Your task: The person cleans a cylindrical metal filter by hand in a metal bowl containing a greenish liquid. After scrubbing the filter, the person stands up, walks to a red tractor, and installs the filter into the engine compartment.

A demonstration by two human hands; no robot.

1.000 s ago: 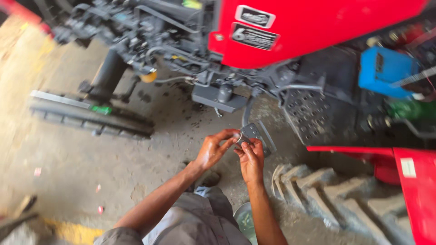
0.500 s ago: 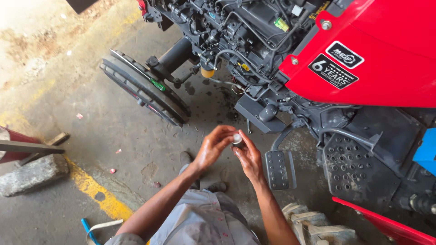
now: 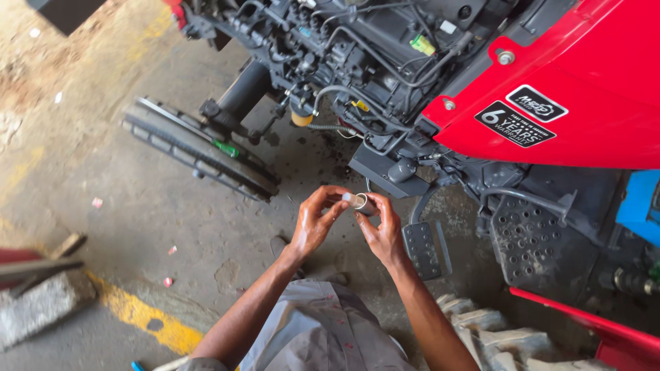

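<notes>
Currently your left hand (image 3: 315, 223) and right hand (image 3: 380, 230) both pinch the small metal sleeve (image 3: 359, 202), not yet fitted to the tractor (image 3: 584, 82).

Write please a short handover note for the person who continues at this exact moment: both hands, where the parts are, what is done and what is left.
Left hand: fingers on the end of the small metal sleeve, held in front of the body.
Right hand: grips the same sleeve from the other side.
Where things are: the sleeve is in the air between both hands, above the concrete floor, just below the tractor engine. The foot pedal is to the right of the hands, the front tyre to the left.
Done: the sleeve is in hand, free of the machine.
Left: it is not fitted anywhere yet; where it belongs cannot be seen.
</notes>
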